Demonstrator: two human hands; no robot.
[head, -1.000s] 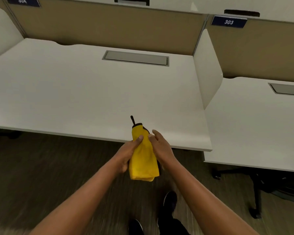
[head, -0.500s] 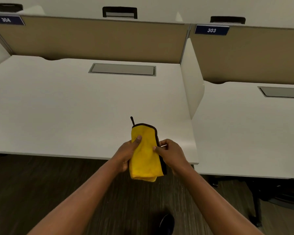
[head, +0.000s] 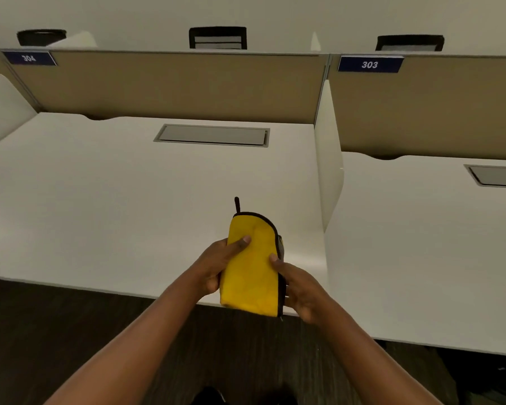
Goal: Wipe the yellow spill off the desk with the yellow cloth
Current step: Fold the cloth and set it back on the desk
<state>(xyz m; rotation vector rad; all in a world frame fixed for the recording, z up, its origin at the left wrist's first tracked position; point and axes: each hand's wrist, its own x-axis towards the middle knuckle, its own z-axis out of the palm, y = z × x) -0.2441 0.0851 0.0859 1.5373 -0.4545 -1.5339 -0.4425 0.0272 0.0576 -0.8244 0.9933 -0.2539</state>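
Note:
A folded yellow cloth (head: 253,264) with dark edging and a small dark loop at its top is held upright over the front edge of the white desk (head: 114,200). My left hand (head: 216,266) grips its left side, thumb across the front. My right hand (head: 300,287) grips its right edge lower down. No yellow spill shows on the desk surface in this view.
A grey cable hatch (head: 212,135) is set into the desk's back. A tan partition (head: 173,86) runs behind, and a white divider (head: 327,171) separates a second desk (head: 421,244) on the right. Blue labels read 304 (head: 29,58) and 303 (head: 369,64). Dark floor lies below.
The view has tilted up and closed in on the desk. The cloth has risen over the desk edge, and my right hand has slid lower along its right edge.

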